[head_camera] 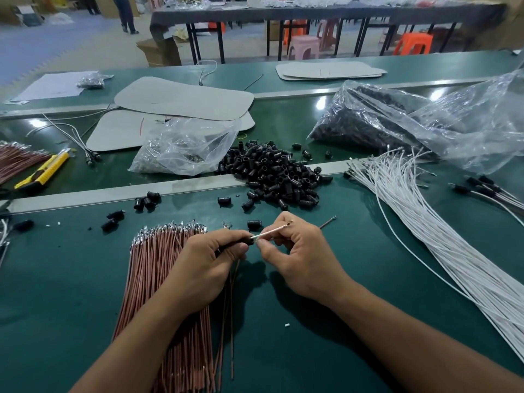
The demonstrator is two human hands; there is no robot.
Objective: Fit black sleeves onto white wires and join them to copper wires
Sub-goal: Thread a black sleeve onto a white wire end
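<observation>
In the middle of the frame the person held both hands close together, just above the green desk [71, 279]. The left hand [207, 262] had its thumb and fingers curled tight round one black sleeve [246, 241], I think to keep it from turning. The right hand [300, 256] pinched a thin wire [273, 230] near its end, with the other fingers tucked in. The wire's shiny end sat right at the mouth of the sleeve, so it looked like it was being poked in. I could not tell if that wire was a white one or a copper one. The copper wires [153, 279] lay in a fat bundle under the left arm, at the lower left, close enough to grab. The white wires [419, 219] fanned out down the right side, near the right hand. The pile of black sleeves [278, 174] sat just above the hands, in easy reach too. A clear bag [181, 148] lay behind the pile, and a yellow knife [42, 171] rested at the far left, well out of the way.
</observation>
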